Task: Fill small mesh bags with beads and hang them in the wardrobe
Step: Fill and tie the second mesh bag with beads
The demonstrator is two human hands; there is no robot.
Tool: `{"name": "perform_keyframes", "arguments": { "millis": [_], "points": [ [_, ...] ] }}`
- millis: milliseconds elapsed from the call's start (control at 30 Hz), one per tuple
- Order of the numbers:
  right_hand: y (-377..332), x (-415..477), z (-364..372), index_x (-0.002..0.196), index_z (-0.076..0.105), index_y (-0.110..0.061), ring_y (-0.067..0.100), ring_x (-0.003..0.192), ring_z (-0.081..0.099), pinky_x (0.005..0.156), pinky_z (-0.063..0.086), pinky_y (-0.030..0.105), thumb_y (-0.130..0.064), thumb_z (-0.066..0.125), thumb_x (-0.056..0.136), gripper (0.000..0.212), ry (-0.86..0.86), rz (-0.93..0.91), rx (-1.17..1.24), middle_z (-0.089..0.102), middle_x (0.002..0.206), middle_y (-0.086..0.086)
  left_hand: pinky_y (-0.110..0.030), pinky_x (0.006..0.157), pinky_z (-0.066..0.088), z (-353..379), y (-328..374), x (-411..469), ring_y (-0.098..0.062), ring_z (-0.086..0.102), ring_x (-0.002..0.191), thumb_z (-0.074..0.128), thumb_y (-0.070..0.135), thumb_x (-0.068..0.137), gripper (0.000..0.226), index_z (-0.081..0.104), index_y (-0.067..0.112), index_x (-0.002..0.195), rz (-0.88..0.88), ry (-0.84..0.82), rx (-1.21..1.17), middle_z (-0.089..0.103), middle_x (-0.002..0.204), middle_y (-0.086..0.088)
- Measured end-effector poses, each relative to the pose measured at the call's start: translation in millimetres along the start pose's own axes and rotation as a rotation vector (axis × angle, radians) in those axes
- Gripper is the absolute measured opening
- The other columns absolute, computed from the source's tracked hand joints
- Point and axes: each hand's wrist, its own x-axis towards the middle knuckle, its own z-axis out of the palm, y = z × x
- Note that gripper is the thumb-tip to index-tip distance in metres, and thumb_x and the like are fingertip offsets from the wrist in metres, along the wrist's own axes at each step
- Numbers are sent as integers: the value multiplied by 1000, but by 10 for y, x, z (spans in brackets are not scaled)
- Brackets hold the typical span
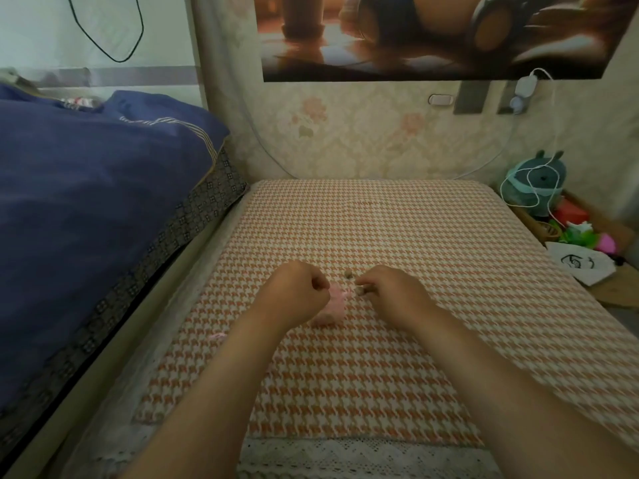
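Note:
A small pink mesh bag [333, 304] lies on the orange-and-white houndstooth cloth [380, 357], mostly hidden behind my left hand [297, 293], whose fingers are curled around the bag's top. My right hand [390, 292] is just right of the bag, with thumb and fingers pinched together at a small brown bead [360, 290]. Another brown bead [348, 273] rests loose on the cloth between my two hands. A pink drawstring end [217, 336] shows below my left wrist.
A dark blue quilt [86, 209] covers the bed on the left. At the right edge stand a teal plush toy [539, 181], colourful boxes [584, 233], a white cloth bag [581, 262] and a white charger cable [549, 133]. A poster hangs on the wall behind.

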Motion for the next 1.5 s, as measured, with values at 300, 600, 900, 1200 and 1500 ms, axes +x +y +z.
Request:
{"name": "perform_keyframes", "arguments": {
  "millis": [300, 600, 900, 1200, 1500],
  "points": [
    [20, 121, 190, 112, 73, -32, 17, 101, 64, 83, 53, 35, -28, 60, 97, 20, -3, -24, -29, 67, 113, -8, -21, 80, 46, -82, -35, 98, -8, 63, 97, 58, 17, 91, 28, 73, 20, 114, 69, -93, -32, 69, 117, 7],
    [-374, 52, -157, 106, 72, -34, -16, 69, 56, 70, 44, 15, -32, 71, 91, 15, 219, -24, 513, 68, 97, -20, -18, 80, 44, -119, -53, 69, -5, 62, 94, 55, 16, 93, 30, 72, 22, 117, 77, -110, -69, 70, 115, 7],
    [-546, -109, -148, 108, 74, -37, -16, 73, 52, 61, 32, 9, -45, 65, 94, 18, 141, -158, 287, 68, 103, -21, -24, 88, 49, -123, -81, -12, -9, 65, 107, 57, 18, 92, 30, 73, 28, 116, 85, -113, -159, 72, 116, 6],
    [-273, 73, -95, 112, 71, -29, 2, 103, 60, 92, 53, 30, -25, 62, 98, 18, 218, -21, 317, 64, 116, -15, -25, 93, 51, -103, -132, 53, -9, 62, 109, 57, 12, 90, 31, 73, 23, 115, -19, -93, -177, 69, 121, 8],
    [-97, 337, 135, 141, 54, -34, 18, 125, 56, 100, 49, 39, -19, 52, 98, 46, -43, -25, -98, 55, 144, -6, -25, 92, 52, -81, -146, 122, -12, 64, 106, 64, 16, 90, 29, 72, 17, 118, 53, -73, -161, 70, 119, 1]
  ]
}}
